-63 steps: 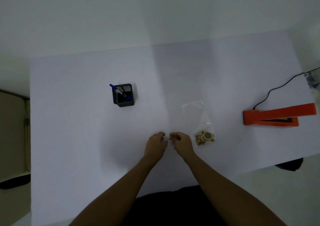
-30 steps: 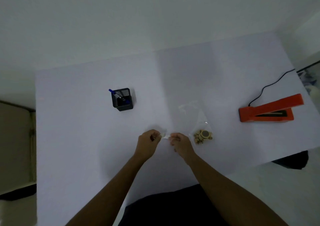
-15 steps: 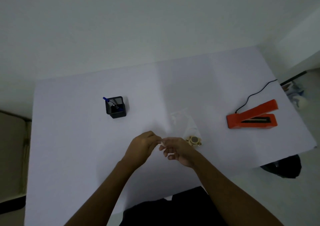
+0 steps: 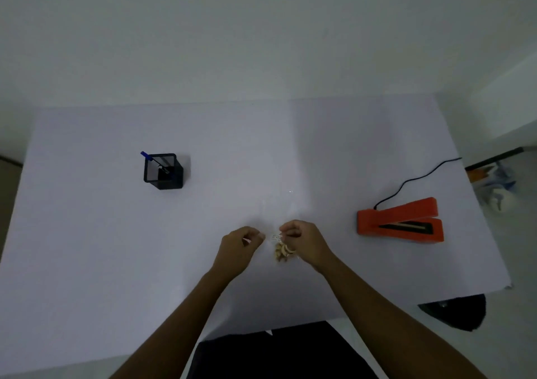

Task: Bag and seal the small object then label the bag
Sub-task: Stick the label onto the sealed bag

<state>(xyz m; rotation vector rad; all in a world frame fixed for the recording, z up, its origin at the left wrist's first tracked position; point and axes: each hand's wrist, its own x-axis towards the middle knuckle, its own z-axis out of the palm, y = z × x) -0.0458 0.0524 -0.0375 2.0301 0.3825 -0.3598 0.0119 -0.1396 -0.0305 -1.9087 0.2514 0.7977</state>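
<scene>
Near the front edge of the white counter [image 4: 116, 248], about midway along it, the left hand [image 4: 239, 246] and the right hand [image 4: 303, 243] were curled close together. The right hand's grip was pinched on a small white label [image 4: 275, 236] at its fingertips. The left hand's grip was drawn together too, a pale sliver showing inside it, perhaps the label's backing; that could not be told for sure.

The small object, a tan cluster of pieces with a pale ring [image 4: 283, 253], lay just beside and partly under the right hand, inside a clear plastic bag [image 4: 280, 208] that was barely visible. The bag's long axis appeared to run from the front edge toward the back edge, contents at the near end and mouth pointing away.

Judging by this, the step in hand was labelling. To do it well, the label should land flat on a smooth stretch of bag clear of the lumpy contents, laid from one edge and pressed across so no crease is trapped.

The black mesh pen holder [image 4: 164, 172] stood toward the left edge, the orange heat sealer [image 4: 398, 219] toward the right
</scene>
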